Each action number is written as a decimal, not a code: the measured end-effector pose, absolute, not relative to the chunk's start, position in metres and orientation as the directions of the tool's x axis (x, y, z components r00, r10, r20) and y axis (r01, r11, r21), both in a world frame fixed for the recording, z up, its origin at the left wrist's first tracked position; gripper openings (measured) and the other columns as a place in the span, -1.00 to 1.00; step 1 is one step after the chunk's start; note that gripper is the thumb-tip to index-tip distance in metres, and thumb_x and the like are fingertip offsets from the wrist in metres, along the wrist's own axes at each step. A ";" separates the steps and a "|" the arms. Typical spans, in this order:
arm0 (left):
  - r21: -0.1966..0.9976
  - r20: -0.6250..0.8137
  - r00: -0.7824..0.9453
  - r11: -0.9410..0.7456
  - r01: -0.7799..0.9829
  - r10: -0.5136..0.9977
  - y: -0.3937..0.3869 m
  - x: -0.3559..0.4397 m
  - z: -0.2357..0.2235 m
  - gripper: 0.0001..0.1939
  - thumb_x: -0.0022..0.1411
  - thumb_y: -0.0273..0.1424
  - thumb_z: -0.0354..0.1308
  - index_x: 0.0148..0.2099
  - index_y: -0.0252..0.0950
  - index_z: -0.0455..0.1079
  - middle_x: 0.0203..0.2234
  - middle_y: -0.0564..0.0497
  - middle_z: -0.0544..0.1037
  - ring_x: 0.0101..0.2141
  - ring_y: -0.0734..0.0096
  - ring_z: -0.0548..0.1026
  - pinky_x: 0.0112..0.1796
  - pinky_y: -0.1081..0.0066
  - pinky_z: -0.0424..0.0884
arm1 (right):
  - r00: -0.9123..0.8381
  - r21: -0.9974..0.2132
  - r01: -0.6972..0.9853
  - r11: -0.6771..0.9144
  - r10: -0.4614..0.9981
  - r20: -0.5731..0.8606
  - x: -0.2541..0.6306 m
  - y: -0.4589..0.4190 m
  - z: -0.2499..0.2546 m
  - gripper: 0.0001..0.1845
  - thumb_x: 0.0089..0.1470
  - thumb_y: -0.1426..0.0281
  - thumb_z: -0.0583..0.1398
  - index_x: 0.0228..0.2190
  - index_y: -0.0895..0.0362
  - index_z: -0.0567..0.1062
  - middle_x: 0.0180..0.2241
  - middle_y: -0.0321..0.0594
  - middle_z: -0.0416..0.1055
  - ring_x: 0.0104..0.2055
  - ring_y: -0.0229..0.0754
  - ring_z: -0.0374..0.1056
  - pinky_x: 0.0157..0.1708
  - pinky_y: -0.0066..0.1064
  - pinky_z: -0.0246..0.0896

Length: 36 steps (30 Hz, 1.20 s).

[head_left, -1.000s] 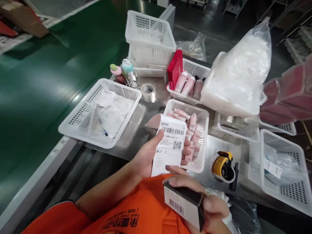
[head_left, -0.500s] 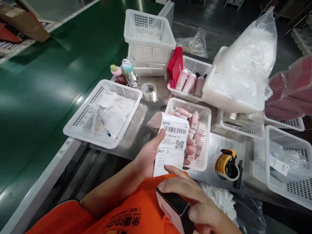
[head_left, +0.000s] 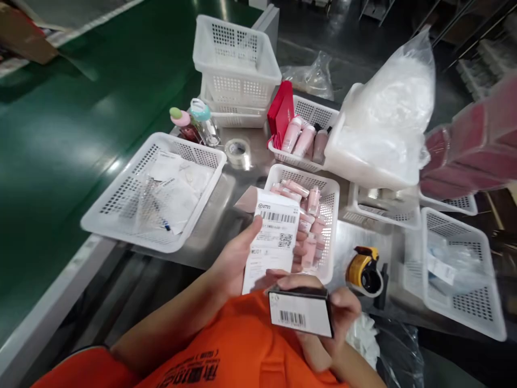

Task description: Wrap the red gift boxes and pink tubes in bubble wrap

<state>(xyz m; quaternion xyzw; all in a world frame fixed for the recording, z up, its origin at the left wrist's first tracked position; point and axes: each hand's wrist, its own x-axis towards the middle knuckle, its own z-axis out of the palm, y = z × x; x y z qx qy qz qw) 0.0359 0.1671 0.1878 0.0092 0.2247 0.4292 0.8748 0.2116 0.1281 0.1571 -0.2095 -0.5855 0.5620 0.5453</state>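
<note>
My left hand (head_left: 238, 256) is closed around a white shipping label sheet (head_left: 269, 248) with a barcode and a QR code, its upper corner curling over. Thumb in front, fingers behind the sheet. Close to its lower edge, my right hand (head_left: 323, 334) grips a small black-and-white box (head_left: 299, 312), its barcoded white face turned up toward me. Just beyond the label, a white basket (head_left: 334, 226) holds several small pink tubes (head_left: 309, 250), partly covered by the sheet and my fingers.
On the left, a white basket (head_left: 95, 218) contains papers and clear bags. A tape roll (head_left: 237, 153) and two bottles (head_left: 205, 124) stand behind it. Rightward are a yellow tape dispenser (head_left: 361, 269), a basket with plastic packs (head_left: 464, 318), and a big plastic bag (head_left: 388, 102). A green conveyor (head_left: 81, 134) runs alongside.
My right hand has turned the box so its barcoded face shows fully, and its finger has left the label's lower part. The whole view has shifted slightly, moving surroundings leftward.
</note>
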 end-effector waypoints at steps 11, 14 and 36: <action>0.158 -0.481 0.515 0.648 -0.745 0.709 0.165 0.034 0.186 -0.34 0.45 0.00 -0.07 0.23 -0.45 0.43 -0.21 -0.28 0.67 -0.33 0.19 0.61 -0.30 0.34 0.47 | -0.273 -0.915 -0.337 0.223 0.907 0.321 0.212 0.128 0.154 -0.58 0.34 0.25 0.11 0.08 -0.25 0.01 -0.02 -0.18 0.49 -0.12 -0.10 0.52 -0.17 -0.14 0.51; 0.151 -0.480 0.521 0.651 -0.744 0.706 0.166 0.037 0.186 -0.33 0.45 -0.01 -0.07 0.26 -0.45 0.40 -0.14 -0.31 0.67 -0.32 0.16 0.62 -0.28 0.30 0.48 | -0.252 -0.933 -0.281 0.224 0.921 0.296 0.212 0.123 0.151 -0.59 0.32 0.20 0.12 0.06 -0.25 0.02 -0.05 -0.18 0.50 -0.19 -0.09 0.53 -0.20 -0.14 0.51; 0.517 -0.700 -0.122 0.381 -0.766 0.704 0.154 -0.008 0.169 -0.38 0.39 -0.27 0.09 0.40 -0.44 0.23 -0.08 -0.31 0.67 -0.13 -0.02 0.67 -0.03 0.02 0.60 | -0.005 -0.831 0.539 -0.134 0.987 -0.163 0.232 0.288 0.034 -0.50 0.19 0.35 0.20 0.15 0.10 0.38 -0.26 -0.17 0.50 -0.20 -0.04 0.43 -0.17 -0.27 0.32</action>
